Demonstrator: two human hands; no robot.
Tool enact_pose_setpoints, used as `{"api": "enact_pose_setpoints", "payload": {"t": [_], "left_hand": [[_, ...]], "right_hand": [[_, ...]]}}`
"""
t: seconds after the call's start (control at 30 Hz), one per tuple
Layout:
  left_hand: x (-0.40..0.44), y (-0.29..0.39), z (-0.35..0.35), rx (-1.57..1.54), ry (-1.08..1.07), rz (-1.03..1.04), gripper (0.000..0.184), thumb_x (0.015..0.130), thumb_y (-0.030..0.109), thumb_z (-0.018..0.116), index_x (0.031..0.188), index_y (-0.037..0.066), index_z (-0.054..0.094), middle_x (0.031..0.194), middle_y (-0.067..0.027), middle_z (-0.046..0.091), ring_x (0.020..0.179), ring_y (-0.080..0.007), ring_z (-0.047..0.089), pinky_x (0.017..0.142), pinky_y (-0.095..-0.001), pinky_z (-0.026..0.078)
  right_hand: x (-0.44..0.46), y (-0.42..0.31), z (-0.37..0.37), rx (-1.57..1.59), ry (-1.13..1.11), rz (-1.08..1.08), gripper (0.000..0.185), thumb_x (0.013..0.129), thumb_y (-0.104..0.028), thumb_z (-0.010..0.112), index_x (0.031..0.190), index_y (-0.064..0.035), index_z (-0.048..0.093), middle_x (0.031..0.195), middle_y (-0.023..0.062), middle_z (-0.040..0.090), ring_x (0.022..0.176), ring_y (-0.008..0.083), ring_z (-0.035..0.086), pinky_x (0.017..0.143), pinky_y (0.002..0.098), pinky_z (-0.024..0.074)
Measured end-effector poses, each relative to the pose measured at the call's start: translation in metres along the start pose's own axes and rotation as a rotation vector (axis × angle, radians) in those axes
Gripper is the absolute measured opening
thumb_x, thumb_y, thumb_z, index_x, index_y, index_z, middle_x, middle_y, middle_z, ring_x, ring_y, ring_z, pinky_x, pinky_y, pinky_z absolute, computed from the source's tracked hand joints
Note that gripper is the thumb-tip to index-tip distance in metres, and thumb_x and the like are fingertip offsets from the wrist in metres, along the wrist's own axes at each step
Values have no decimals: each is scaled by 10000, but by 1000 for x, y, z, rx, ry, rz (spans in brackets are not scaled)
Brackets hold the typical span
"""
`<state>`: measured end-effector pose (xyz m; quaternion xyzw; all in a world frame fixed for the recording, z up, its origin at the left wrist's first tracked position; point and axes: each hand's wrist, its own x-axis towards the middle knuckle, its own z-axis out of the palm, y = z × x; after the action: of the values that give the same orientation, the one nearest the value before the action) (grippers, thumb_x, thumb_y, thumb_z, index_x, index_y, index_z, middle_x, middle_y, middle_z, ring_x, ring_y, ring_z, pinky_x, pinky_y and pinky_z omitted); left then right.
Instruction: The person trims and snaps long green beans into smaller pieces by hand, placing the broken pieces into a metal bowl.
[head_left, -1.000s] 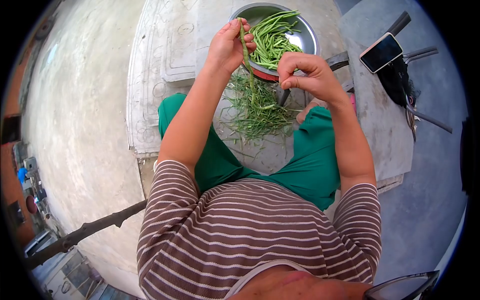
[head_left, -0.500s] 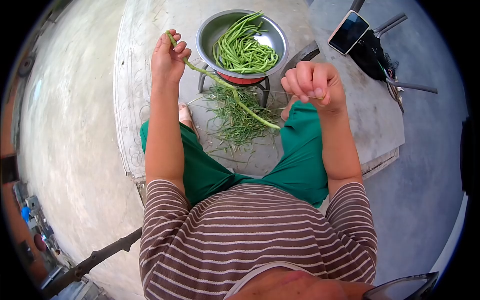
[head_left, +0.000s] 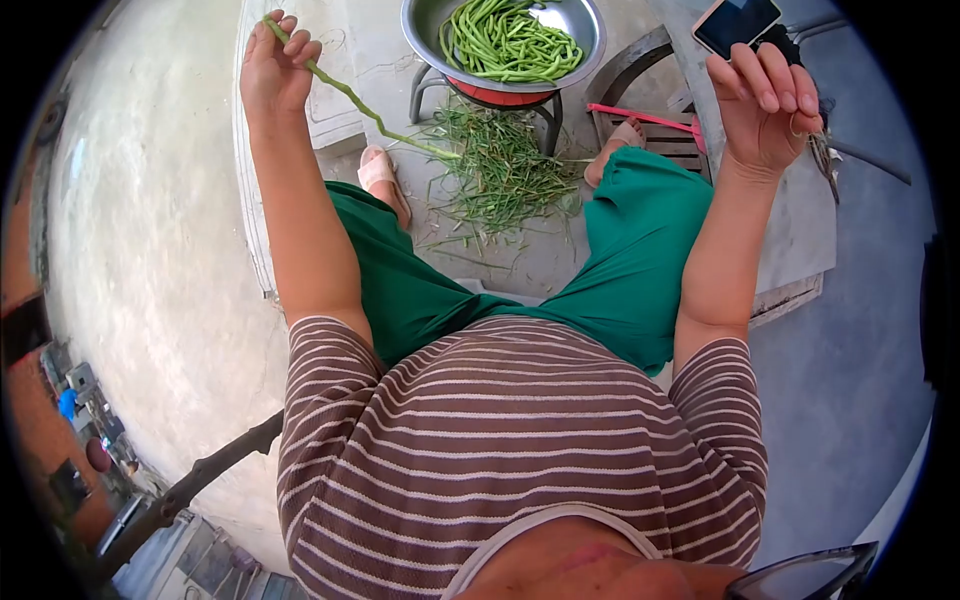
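Observation:
A long green bean [head_left: 352, 98] hangs from my left hand [head_left: 277, 68], pinched near its top end by thumb and fingers, its lower tip above the floor. My right hand [head_left: 765, 108] is raised at the right, fingers curled towards the palm, with a thin thread-like strand at the fingertips. Between my hands, a metal basin [head_left: 424, 36] holds many green beans [head_left: 515, 42]. It rests on a red-topped stool [head_left: 500, 95]. Below lies a pile of green trimmings [head_left: 505, 170] on the floor.
A phone [head_left: 737, 22] lies at the upper right beside a black bag. A pink stick [head_left: 645, 117] rests over a slatted wooden seat [head_left: 660, 143] near my right foot. A branch [head_left: 200, 480] crosses the lower left.
Both hands have moved apart; the right hand has gone up and right, its fist loosened. The bean, pulled away to the left, now hangs only from my left hand.

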<state>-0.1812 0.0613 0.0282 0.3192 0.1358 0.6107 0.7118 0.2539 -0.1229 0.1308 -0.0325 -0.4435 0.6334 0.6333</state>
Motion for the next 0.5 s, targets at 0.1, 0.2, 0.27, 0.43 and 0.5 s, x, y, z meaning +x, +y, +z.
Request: {"api": "enact_pose_setpoints", "payload": {"t": [0.1, 0.2, 0.27, 0.43, 0.5], "left_hand": [[5, -2, -8, 84, 136, 35, 195, 981, 262, 481, 1058, 88, 525, 797, -23, 536, 526, -79, 401, 455, -208, 339], [-4, -10, 17, 193, 160, 0, 180, 984, 252, 470, 1059, 97, 522, 791, -13, 531, 550, -92, 421, 472, -225, 353], [-8, -15, 22, 189, 97, -24, 176, 981, 256, 479, 1059, 105, 525, 785, -12, 534, 554, -105, 438, 475, -231, 354], [-15, -35, 47, 289, 48, -113, 185, 974, 250, 496, 1060, 91, 537, 737, -25, 543, 554, -114, 456, 473, -235, 352], [-18, -41, 54, 284, -40, -157, 207, 967, 232, 506, 1068, 56, 548, 744, -30, 557, 561, -114, 474, 483, -236, 362]], "right_hand": [[1, 6, -4, -29, -82, 29, 130, 741, -235, 789, 783, -174, 682, 772, -73, 531, 755, 69, 477, 703, 224, 303], [3, 38, 27, -658, -97, 96, 114, 811, -202, 721, 819, -108, 656, 789, -16, 500, 753, 91, 458, 705, 237, 323], [-5, 58, 15, -946, -149, 446, 115, 835, -73, 644, 941, -28, 640, 909, 50, 560, 803, 132, 518, 688, 254, 415], [-16, 126, 3, -1653, -528, 427, 318, 771, -107, 691, 1080, -64, 633, 935, 69, 620, 834, 206, 612, 750, 313, 495], [-12, 127, 6, -1412, -430, 500, 305, 772, -109, 689, 1071, -73, 641, 914, 69, 626, 821, 226, 610, 751, 328, 495]]}}
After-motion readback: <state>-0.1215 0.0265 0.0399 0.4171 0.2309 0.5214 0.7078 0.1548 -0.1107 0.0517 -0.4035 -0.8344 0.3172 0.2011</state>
